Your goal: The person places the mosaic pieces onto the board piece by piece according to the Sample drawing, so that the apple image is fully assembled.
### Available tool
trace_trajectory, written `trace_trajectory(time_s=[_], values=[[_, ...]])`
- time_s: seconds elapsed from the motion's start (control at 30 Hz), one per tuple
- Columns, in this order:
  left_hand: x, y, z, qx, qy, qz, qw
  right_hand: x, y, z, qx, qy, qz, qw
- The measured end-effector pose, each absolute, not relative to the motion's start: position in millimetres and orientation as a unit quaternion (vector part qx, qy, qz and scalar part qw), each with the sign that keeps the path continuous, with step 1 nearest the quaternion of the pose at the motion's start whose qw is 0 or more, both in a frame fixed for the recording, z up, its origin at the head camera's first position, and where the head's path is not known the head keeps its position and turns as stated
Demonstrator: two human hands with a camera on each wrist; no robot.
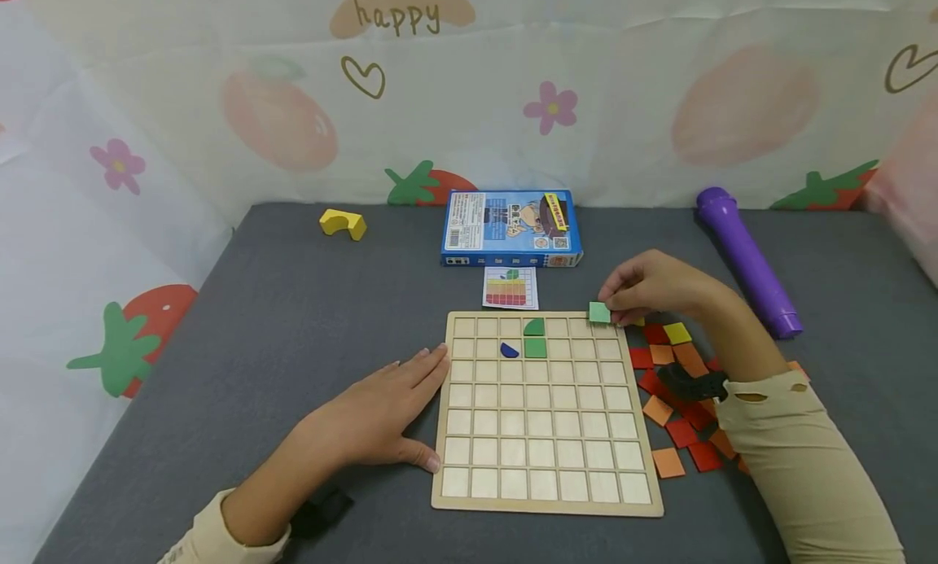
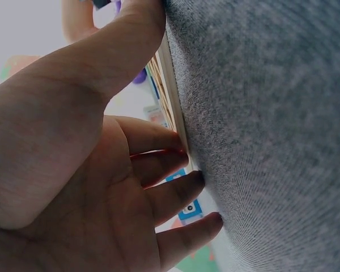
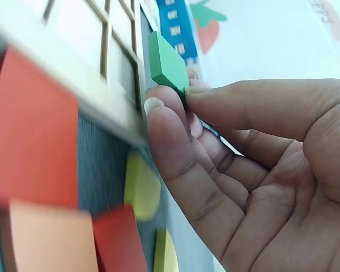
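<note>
A wooden grid board point(image 1: 544, 484) lies on the grey table. My left hand point(image 1: 384, 405) rests beside it, straight fingertips and thumb touching its left edge. Between thumb and fingers my right hand point(image 1: 658, 286) pinches a green square tile point(image 1: 598, 312), held above the board's top right corner. The right wrist view shows this green tile point(image 3: 169, 63) gripped by one corner. In the board's upper cells lie a green rounded tile point(image 1: 534, 328), a green square point(image 1: 536, 348) below it, and a dark blue half-round piece point(image 1: 509, 350) to the left.
Loose red, orange and yellow tiles point(image 1: 668, 463) lie right of the board, partly under my right forearm. Behind the board are a printed pattern card point(image 1: 510, 289) and a blue box point(image 1: 513, 229). A purple cylinder point(image 1: 749, 263) lies at right, a yellow arched block point(image 1: 343, 223) at back left.
</note>
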State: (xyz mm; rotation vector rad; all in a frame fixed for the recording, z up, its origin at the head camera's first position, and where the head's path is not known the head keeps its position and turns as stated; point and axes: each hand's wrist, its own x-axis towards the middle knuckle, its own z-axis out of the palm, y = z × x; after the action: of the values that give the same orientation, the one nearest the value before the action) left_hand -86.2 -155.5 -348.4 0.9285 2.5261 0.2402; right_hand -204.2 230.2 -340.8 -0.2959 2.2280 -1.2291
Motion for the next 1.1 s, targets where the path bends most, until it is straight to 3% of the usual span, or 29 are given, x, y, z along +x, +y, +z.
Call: trace_trajectory(time_s=[0.53, 1.1], values=[[-87, -155, -348, 0.338, 0.913, 0.080, 0.213, -205, 182, -343, -0.132, 0.842, -0.438, 0.286], [-86, -155, -349, 0.332, 0.915, 0.080, 0.215, -199, 171, -348, -0.141, 0.870, -0.396, 0.258]])
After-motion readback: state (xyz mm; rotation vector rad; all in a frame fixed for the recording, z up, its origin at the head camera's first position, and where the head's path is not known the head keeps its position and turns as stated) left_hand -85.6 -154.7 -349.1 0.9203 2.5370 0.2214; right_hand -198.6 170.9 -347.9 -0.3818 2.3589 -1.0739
